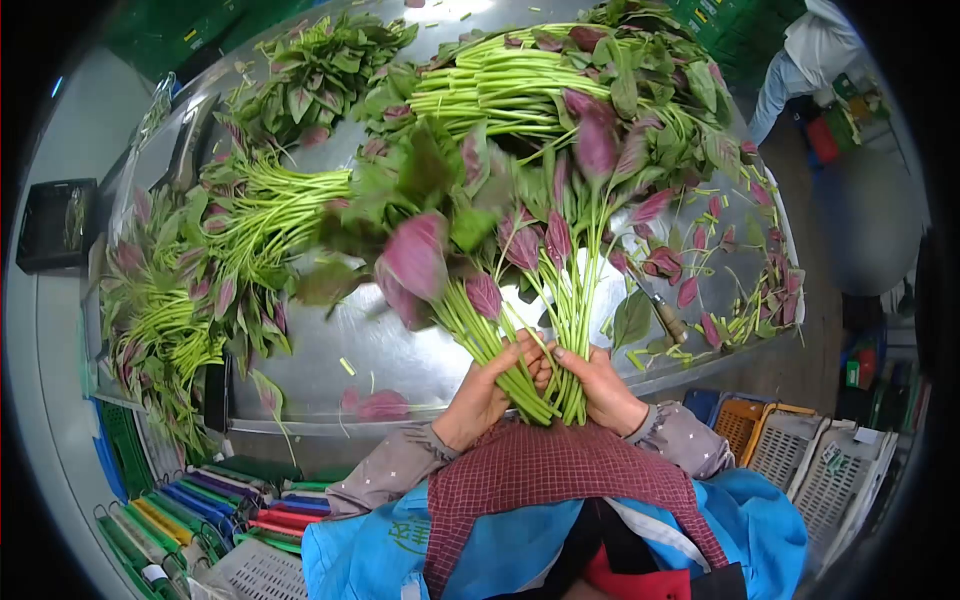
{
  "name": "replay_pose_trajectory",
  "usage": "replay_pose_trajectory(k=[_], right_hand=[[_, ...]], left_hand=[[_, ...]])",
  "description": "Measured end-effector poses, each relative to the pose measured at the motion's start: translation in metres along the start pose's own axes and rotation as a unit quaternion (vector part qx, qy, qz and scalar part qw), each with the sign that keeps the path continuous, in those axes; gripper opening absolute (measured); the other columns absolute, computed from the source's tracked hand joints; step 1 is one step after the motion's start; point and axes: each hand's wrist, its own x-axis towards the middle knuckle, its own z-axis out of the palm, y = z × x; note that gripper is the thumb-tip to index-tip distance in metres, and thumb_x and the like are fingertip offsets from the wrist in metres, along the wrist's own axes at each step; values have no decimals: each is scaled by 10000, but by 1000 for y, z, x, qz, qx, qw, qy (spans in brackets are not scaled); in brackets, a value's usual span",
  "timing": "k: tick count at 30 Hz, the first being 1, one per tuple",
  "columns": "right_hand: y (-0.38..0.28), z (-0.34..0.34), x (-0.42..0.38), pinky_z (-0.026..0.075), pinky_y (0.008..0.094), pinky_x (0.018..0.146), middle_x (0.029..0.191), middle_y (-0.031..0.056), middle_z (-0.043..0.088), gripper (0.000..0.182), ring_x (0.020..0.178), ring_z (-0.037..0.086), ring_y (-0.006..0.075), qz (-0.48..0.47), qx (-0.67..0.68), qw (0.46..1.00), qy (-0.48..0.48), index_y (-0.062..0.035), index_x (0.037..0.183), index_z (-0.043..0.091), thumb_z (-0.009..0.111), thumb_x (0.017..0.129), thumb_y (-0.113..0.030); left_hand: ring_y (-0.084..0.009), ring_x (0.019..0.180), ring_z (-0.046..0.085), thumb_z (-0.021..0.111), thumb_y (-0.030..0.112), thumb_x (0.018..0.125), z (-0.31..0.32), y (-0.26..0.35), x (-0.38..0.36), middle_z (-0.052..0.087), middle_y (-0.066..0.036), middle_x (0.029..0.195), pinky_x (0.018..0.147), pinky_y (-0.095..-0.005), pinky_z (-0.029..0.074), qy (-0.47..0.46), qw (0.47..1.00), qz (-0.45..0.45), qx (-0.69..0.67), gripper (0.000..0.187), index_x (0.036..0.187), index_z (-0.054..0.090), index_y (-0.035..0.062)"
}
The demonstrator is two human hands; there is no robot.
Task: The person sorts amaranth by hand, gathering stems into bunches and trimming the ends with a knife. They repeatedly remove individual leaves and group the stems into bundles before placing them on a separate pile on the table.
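Note:
Just above the checked apron, my left hand point(482, 395) is closed round a bunch of green stems point(477, 335) with purple and green leaves, partly blurred. Right beside it, my right hand point(603, 388) grips a second bunch of stems point(572, 320), whose leaves point up and away. The lower stem ends of the two bunches touch or cross between my hands. A knife with a wooden handle point(670, 318) lies on the metal table point(330, 345) to the right of the bunches.
Leafy bundles lie at the back point(520, 90), back left point(335, 75) and left point(270, 205). Loose leaves and stem scraps point(700, 260) cover the table's right side. Crates point(790, 450) stand at lower right, coloured crates point(190, 510) at lower left. Another person point(815, 50) is at upper right.

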Motion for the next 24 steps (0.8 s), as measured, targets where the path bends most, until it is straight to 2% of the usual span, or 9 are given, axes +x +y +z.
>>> replay_pose_trajectory(k=[8,10,12,15,17,18,20,22,24], right_hand=[[1,0,-2,476,241,652,836,68,588,217,698,565,116,-96,-100,988,-63,17,1065,521,518,863,-62],[-24,6,-16,473,240,613,784,66,590,178,663,561,111,-129,-166,976,-46,16,1018,536,515,868,-77],[-48,-5,-29,462,235,568,741,66,589,163,627,555,103,-240,-268,933,13,16,991,548,514,870,-89],[-79,-25,-39,422,229,510,703,44,571,143,570,514,86,-371,-384,834,137,20,951,542,519,864,-91],[-94,-44,-27,377,220,467,662,11,537,133,539,472,72,-445,-542,702,122,19,937,528,505,860,-87],[-100,-50,-28,377,220,467,662,11,537,133,539,472,72,-445,-541,703,126,19,937,528,505,860,-87],[-114,-51,-35,354,207,446,650,0,528,164,522,455,59,-264,-426,856,126,9,972,536,500,864,-108],[-131,-26,-61,331,196,428,595,-21,497,185,481,426,43,-398,-300,849,174,1,942,549,510,874,-167],[-127,-30,-46,331,196,424,592,-21,491,171,478,430,44,-455,-343,790,225,-8,879,543,510,876,-175]], left_hand=[[-157,958,549,505,131,886,4,-6,-2,543,-108,1110,827,-297,462,18,997,19,72,271,1128,474,12],[-130,803,549,528,102,869,20,4,-15,564,-93,980,698,-279,457,17,988,107,113,180,1023,510,11],[-147,714,576,516,106,872,31,28,-30,592,-117,853,642,-306,468,50,988,110,93,151,975,498,-3],[-129,487,495,513,142,873,27,79,-50,520,-50,583,516,-281,448,48,918,202,337,161,936,490,-4],[-103,416,428,517,158,870,34,114,-62,451,-5,511,439,-259,406,57,890,279,356,171,925,491,-1],[-89,400,401,521,161,867,34,129,-65,426,9,506,413,-246,383,28,893,317,319,170,918,494,1],[-76,392,393,519,167,868,13,147,-41,412,16,500,397,-242,365,79,876,224,421,171,908,493,3],[-64,383,384,517,172,870,18,161,-44,397,24,494,380,-238,347,135,841,139,505,172,898,492,4],[-43,393,318,501,220,885,44,174,-69,329,58,508,382,-202,302,70,914,271,294,169,853,468,57]])
